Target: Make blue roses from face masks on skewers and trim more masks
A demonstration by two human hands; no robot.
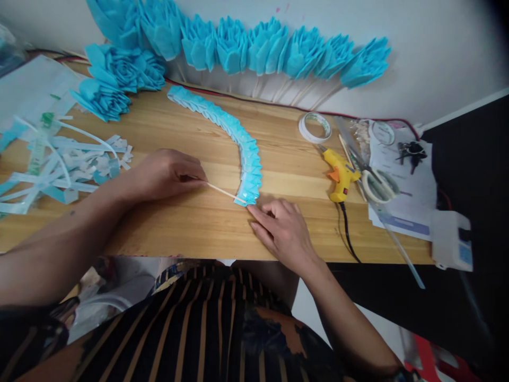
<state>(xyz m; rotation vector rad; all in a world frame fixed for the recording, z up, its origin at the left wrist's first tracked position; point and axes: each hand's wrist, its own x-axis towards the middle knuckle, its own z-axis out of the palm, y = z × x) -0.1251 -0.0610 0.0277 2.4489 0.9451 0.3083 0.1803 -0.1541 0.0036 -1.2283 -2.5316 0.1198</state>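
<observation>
A thin pale wooden stick [222,190] is pinched in my left hand [170,174], its far end lying on the near end of a pleated blue strip [245,151]. The strip curves in an arc over the wooden table, overlapping folds along its length. My right hand [284,231] rests at the table's front, its index fingertip touching or almost touching the strip's near end beside the stick tip. The thumb and fingers of that hand are apart, with nothing seen between them.
Blue flowers on sticks [266,48] lean along the wall. More blue flowers [115,74] lie at the back left, near scattered strips and scraps [75,164]. To the right are a tape roll [315,127], a yellow glue gun [340,175], scissors [379,184], keys [412,154] and papers [409,196].
</observation>
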